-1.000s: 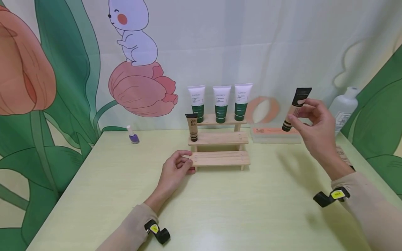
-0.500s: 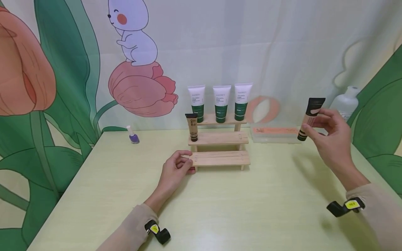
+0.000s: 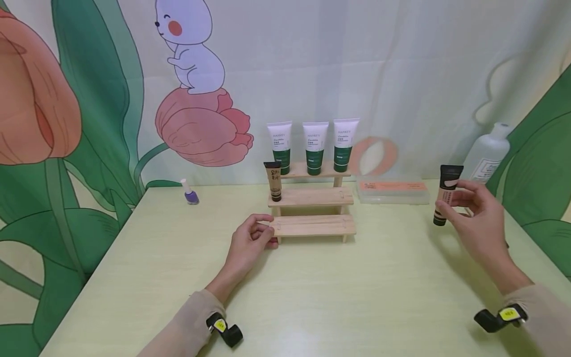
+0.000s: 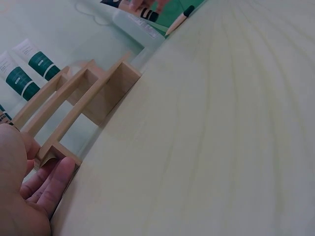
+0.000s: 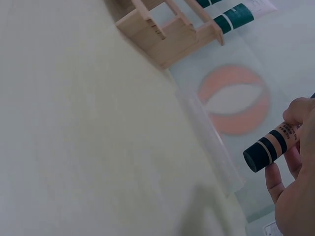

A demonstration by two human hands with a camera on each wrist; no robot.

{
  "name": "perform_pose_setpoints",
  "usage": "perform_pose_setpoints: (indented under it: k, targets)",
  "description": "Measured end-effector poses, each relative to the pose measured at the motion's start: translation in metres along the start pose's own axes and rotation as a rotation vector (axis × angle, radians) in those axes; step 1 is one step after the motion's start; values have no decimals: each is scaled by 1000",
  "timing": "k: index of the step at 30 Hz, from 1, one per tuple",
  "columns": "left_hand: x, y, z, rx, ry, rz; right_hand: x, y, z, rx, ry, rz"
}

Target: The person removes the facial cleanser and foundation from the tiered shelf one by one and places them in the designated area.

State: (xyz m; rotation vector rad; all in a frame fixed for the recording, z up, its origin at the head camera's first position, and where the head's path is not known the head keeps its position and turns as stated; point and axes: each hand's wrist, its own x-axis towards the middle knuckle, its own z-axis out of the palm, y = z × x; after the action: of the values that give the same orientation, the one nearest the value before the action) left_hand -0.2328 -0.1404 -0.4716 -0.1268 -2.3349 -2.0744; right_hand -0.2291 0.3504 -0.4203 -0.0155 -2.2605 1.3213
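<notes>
Raised over the right of the table, a small pink squeeze tube with a black cap and black crimped end [image 3: 445, 194] is held between the thumb and fingers of my right hand [image 3: 482, 223]. Its cap points down, as the right wrist view shows on the same tube [image 5: 278, 141]. My left hand [image 3: 245, 245] grips the left end of the lowest step of a three-step wooden rack [image 3: 314, 226]. A tan tube with a black cap [image 3: 274, 182] stands at the left of the middle step. Three white and green tubes [image 3: 314, 148] stand on the top step.
Behind the right hand stands a white bottle [image 3: 487, 153]. A flat clear box with an orange label [image 3: 392, 192] lies along the table's back edge. A purple nail polish bottle [image 3: 190, 195] stands back left. Another pinkish tube [image 4: 180, 20] lies near the white bottle.
My right hand has moved right and then down toward the table with the pink squeeze tube, which has become more upright. The left hand stays on the rack.
</notes>
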Motion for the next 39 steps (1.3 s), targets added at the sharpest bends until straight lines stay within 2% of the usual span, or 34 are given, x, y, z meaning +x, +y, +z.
perform_pose_setpoints:
  k: [13, 19, 33, 39]
  targets:
    - [0, 0, 0, -13, -4, 13, -21, 27, -6, -61, -64, 69]
    - [0, 0, 0, -23, -8, 19, -27, 38, -4, -143, -71, 110]
    - [-1, -1, 0, -28, -11, 27, -35, 43, 6, -292, -91, 210]
    - [-1, 0, 0, -25, -8, 23, -34, 44, 8, -315, -93, 187]
